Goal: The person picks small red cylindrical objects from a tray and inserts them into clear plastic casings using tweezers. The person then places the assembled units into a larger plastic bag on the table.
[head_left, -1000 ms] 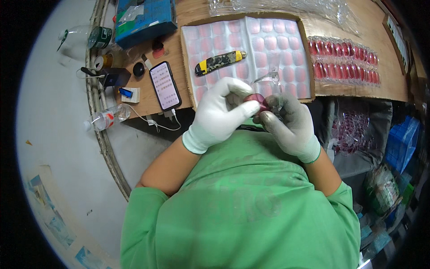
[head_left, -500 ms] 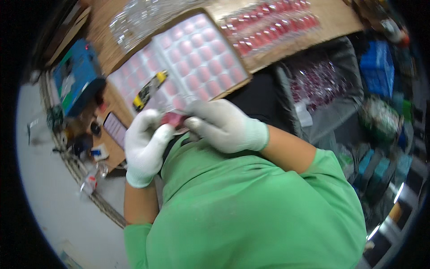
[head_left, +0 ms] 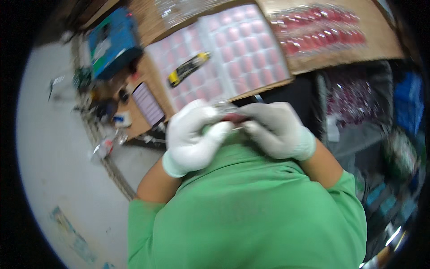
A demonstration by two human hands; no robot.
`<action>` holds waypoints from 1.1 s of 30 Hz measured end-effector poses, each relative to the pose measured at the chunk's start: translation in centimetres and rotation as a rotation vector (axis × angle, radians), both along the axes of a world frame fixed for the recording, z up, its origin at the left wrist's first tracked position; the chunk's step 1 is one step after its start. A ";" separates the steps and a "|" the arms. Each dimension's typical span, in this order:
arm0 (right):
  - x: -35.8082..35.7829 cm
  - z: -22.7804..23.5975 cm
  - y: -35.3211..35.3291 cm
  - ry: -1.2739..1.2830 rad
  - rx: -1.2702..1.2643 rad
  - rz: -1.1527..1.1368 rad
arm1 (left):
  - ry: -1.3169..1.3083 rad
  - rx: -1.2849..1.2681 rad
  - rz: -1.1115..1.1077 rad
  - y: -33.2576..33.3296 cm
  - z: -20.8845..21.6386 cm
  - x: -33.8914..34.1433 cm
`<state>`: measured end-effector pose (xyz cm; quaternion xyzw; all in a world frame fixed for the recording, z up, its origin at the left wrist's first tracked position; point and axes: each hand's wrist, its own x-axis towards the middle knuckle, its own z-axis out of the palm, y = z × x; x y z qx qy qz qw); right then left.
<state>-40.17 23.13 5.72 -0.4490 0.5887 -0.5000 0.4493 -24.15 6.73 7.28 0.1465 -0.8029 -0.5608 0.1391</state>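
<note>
Close to my body, both hands, in white knit gloves, meet at a small dark-red piece (head_left: 234, 118) with clear plastic around it. My left hand (head_left: 193, 136) pinches its left side between thumb and fingers. On its other side, the thumb and fingertips of my right hand (head_left: 278, 129) are closed. The fingers cover most of the piece, and blur hides its exact kind. Just beyond my hands lies a shallow cardboard box (head_left: 264, 89) with rows of pink oval pieces under whitish film. A yellow-and-black utility knife (head_left: 188, 69) rests on top of them.
Red pieces in clear plastic packs (head_left: 318, 29) lie at the table's far right. A grey-lined bin (head_left: 358, 136) with shiny dark-red pieces stands to the right. On the left are a phone (head_left: 148, 105) and a blue box (head_left: 115, 42). Clear plastic packs (head_left: 188, 10) lie at the back.
My view has shifted, so the table and my hands sit further right in the picture. Both hands still hold the small red piece between them.
</note>
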 end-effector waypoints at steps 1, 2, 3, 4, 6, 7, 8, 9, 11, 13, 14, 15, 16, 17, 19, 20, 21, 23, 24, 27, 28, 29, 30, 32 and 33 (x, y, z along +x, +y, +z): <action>0.1 -0.1 0.2 0.062 -0.073 -0.025 | 0.044 -0.044 -0.041 0.0 0.5 0.0; -0.1 -0.1 0.3 0.097 -0.088 -0.021 | 0.043 -0.043 -0.078 0.0 1.4 -0.2; -0.2 -0.5 0.8 0.102 -0.130 -0.028 | 0.009 -0.023 -0.113 0.1 1.7 -0.2; -0.3 -0.6 0.9 0.099 -0.153 -0.014 | 0.012 -0.023 -0.107 0.4 2.0 -0.1; -0.6 -0.5 0.8 0.103 -0.165 0.022 | 0.017 0.004 -0.107 0.8 2.2 0.2; -0.8 -0.4 0.9 0.131 -0.158 0.020 | 0.016 0.006 -0.096 0.9 2.0 0.2; -0.9 -0.3 0.9 0.161 -0.151 0.016 | 0.017 0.009 -0.087 0.9 1.8 0.1; -1.1 -0.3 1.0 0.196 -0.142 0.001 | 0.022 0.013 -0.089 0.9 1.6 -0.4; -0.8 -0.1 1.0 0.203 -0.134 -0.087 | -0.064 -0.147 -0.101 0.6 2.2 -1.3; -0.5 0.4 1.2 0.219 -0.109 -0.199 | -0.075 -0.251 -0.076 1.5 2.1 -2.4; -0.5 0.6 1.2 0.242 -0.133 -0.233 | -0.108 -0.300 -0.076 1.6 2.5 -2.9; -0.7 0.8 1.3 0.266 -0.157 -0.266 | -0.125 -0.332 -0.067 1.9 3.2 -3.7; -1.1 1.1 1.5 0.275 -0.192 -0.286 | -0.117 -0.382 -0.106 2.0 3.6 -4.2; -1.7 1.3 2.1 0.293 -0.198 -0.277 | -0.106 -0.432 -0.147 2.1 3.9 -4.9; -2.4 1.3 2.7 0.287 -0.240 -0.380 | -0.056 -0.478 -0.147 2.8 3.9 -6.9; -3.1 1.2 3.1 0.312 -0.240 -0.417 | -0.071 -0.460 -0.176 2.9 3.6 -8.1; -4.2 0.7 3.6 0.323 -0.236 -0.413 | -0.083 -0.446 -0.200 3.0 3.4 -9.4; -6.5 -0.9 4.7 0.342 -0.226 -0.403 | -0.134 -0.380 -0.317 2.7 2.3 -11.6; -7.9 -1.5 5.5 0.401 -0.174 -0.356 | -0.153 -0.351 -0.372 2.5 1.4 -13.1; -14.6 -2.7 7.3 0.662 -0.259 -0.558 | 0.031 -0.364 -0.355 1.8 -2.4 -17.7; -18.0 -2.8 8.2 0.794 -0.130 -0.696 | -0.057 -0.318 -0.315 1.2 -3.3 -19.2; -21.8 -2.0 9.2 0.941 0.000 -0.838 | -0.045 -0.333 -0.253 0.6 -4.2 -20.8; -26.3 -2.1 10.0 1.049 0.133 -0.939 | 0.008 -0.415 -0.270 -0.2 -6.0 -23.1; -35.1 -4.2 11.1 0.975 0.418 -0.965 | 0.082 -0.580 -0.241 0.2 -7.2 -28.1; -37.3 -4.3 11.1 0.800 0.535 -0.916 | -0.047 -0.563 -0.187 0.1 -8.8 -30.0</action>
